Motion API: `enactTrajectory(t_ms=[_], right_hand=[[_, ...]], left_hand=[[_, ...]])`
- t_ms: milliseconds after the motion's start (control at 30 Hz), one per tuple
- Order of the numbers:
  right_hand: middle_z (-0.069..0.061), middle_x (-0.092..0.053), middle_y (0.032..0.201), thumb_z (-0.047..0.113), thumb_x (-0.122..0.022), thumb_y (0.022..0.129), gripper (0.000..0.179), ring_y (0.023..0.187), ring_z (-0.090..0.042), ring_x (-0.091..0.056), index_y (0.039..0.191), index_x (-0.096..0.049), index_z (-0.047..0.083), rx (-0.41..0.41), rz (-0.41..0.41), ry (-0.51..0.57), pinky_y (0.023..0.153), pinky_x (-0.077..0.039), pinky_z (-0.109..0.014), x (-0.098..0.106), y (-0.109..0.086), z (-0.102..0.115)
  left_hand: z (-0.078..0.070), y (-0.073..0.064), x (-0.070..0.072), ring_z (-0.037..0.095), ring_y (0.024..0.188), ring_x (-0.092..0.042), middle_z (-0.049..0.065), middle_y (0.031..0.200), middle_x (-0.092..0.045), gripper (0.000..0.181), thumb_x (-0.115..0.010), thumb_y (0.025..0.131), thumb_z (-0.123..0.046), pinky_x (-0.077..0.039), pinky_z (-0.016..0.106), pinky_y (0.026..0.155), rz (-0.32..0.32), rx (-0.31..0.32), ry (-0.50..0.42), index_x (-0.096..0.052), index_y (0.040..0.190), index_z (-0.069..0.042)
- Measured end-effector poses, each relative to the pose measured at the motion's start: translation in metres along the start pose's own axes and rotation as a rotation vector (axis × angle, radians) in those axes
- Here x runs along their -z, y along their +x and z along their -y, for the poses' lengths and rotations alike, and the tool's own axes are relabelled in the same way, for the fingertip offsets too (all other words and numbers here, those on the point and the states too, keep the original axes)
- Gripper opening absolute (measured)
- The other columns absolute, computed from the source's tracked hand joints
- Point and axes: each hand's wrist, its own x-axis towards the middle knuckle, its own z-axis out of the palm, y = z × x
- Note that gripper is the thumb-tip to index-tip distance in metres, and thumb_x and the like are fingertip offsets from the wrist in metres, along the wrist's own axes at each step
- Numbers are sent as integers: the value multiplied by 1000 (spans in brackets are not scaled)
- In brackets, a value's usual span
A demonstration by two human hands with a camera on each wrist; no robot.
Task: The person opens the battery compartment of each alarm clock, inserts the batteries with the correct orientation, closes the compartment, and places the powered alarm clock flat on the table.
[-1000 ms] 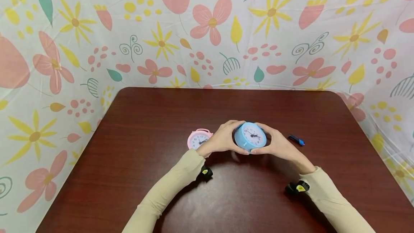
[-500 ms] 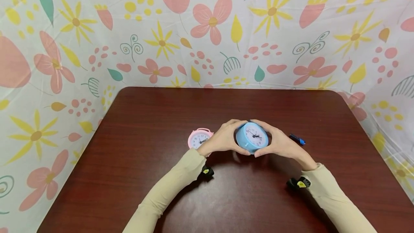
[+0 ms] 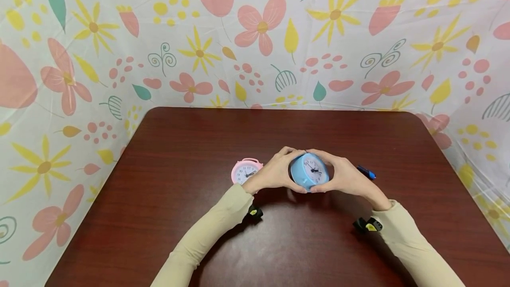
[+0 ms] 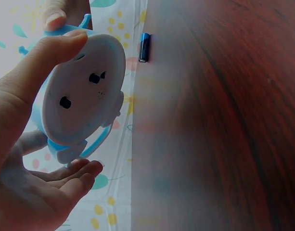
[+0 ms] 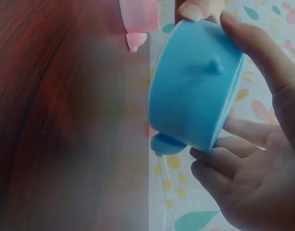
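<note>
A light blue twin-bell alarm clock (image 3: 310,172) is gripped between both hands above the table, its white dial tilted up. My left hand (image 3: 277,170) curls round its left side, with the thumb at the lower edge. On the opposite side my right hand (image 3: 345,176) grips it, thumb low and fingers over the top. In the left wrist view the clock's pale back (image 4: 84,89) shows two dark knobs. The right wrist view shows its blue side and a small foot (image 5: 215,65). A pink alarm clock (image 3: 244,172) stands partly hidden behind the left hand.
A black battery with a blue end (image 3: 366,172) lies right of the right hand. Black wrist cameras sit under both sleeves. The dark red wooden table (image 3: 191,136) meets a flower-printed curtain (image 3: 263,70) at its back and sides.
Over the last second the blue clock has turned slightly between the hands, its dial looking narrower and facing more to the right. My right fingers have shifted a little along its top.
</note>
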Motion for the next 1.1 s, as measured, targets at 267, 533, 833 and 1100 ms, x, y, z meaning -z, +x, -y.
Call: enactTrajectory(t_ms=[267,533,833,1100], right_hand=[[-5,-61,128,36,-88,67,93,106,-14,-58,145,-43,13,25,-62,-30,78,-52,-30,-6,-1,1],[-8,-62,128,29,-89,68,89,108,-20,-64,143,-45,11,9,-108,35,81,-52,-20,-7,0,-1],[-11,-56,137,16,-85,73,84,115,-2,-60,145,-43,15,-37,-160,168,87,-47,-12,-4,0,-4],[-15,-51,142,8,-82,75,81,114,10,-54,145,-42,13,-28,-178,271,89,-46,-11,-5,1,-6]], left_hand=[[0,-1,2,20,122,-48,9,140,-40,101,-88,65,-42,-47,30,98,26,12,-15,-35,147,-17],[0,1,9,20,133,-39,11,146,-37,128,-90,61,-42,-39,33,108,5,-24,-49,-8,155,-13],[3,2,8,18,146,-24,8,159,-18,134,-90,62,-41,-31,40,115,-9,-18,-164,3,156,-23],[3,4,0,14,148,-20,2,163,-9,137,-91,62,-36,-26,38,118,14,61,-286,8,156,-21]])
